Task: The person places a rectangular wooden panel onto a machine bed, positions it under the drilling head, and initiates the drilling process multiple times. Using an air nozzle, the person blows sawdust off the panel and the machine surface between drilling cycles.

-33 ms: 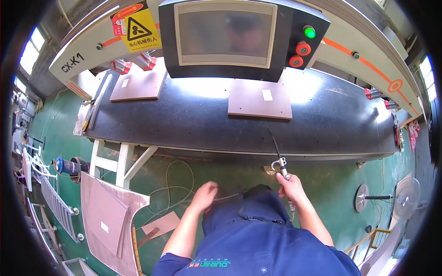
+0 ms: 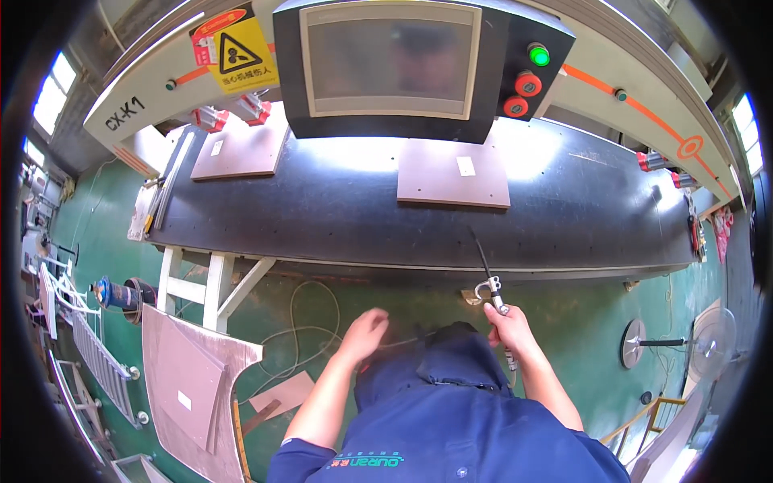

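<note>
My right hand (image 2: 506, 328) grips a silver air blow gun (image 2: 491, 291) with a long black nozzle pointing up over the near edge of the dark machine bed (image 2: 338, 217). On that bed lie two mauve boards, one at centre (image 2: 439, 185) and one at left (image 2: 221, 161), each with a white label. My left hand (image 2: 366, 330) is raised below the bed's front edge, beside my body and apart from the gun; its partly curled fingers are blurred, and I cannot make out anything in them.
An overhead gantry carries a control screen (image 2: 386, 60) and red-and-silver heads. At lower left, boards (image 2: 193, 378) rest near white supports (image 2: 217, 290). A hose (image 2: 294, 322) coils on the floor. A metal trolley (image 2: 97, 354) stands far left, a round-based stand (image 2: 632, 342) at right.
My left hand has risen slightly and shifted right. My right hand and the air gun have stayed almost still.
</note>
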Action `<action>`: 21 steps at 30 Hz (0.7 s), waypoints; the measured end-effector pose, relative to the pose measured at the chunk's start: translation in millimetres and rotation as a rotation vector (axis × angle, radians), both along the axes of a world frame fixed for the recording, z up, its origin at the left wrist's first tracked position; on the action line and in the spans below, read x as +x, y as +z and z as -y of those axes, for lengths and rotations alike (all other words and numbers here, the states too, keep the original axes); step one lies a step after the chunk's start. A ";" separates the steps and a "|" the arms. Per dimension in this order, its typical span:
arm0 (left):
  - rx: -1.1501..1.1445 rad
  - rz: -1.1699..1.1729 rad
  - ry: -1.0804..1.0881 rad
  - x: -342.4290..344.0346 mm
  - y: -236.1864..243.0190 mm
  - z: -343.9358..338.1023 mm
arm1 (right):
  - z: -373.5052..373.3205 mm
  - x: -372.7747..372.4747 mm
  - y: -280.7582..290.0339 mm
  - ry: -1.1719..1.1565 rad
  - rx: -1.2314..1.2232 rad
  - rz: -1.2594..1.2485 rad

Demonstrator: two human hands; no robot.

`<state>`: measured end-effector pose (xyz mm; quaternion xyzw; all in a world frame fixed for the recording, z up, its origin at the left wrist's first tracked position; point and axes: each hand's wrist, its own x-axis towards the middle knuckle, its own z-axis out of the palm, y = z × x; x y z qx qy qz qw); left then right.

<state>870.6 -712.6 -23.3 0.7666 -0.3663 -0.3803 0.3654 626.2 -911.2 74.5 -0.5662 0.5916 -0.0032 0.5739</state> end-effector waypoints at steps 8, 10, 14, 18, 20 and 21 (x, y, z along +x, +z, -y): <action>-0.161 0.380 -0.223 24.7 47.7 178.4 | 29.3 -22.1 -5.1 -0.139 0.004 0.066; -0.081 0.591 -0.248 26.0 48.2 214.1 | 39.4 -32.1 -0.1 -0.126 -0.076 0.080; 0.061 0.885 -0.279 33.8 43.0 278.7 | 66.5 -54.4 -0.8 -0.100 0.004 0.021; 0.118 0.970 -0.347 32.9 53.8 327.3 | 88.2 -71.2 10.0 -0.176 -0.055 0.068; 0.146 0.975 -0.348 37.7 37.8 334.4 | 102.5 -80.5 10.6 -0.135 0.028 0.013; 0.171 0.972 -0.340 34.7 34.8 335.9 | 107.1 -84.9 8.0 -0.142 0.036 0.017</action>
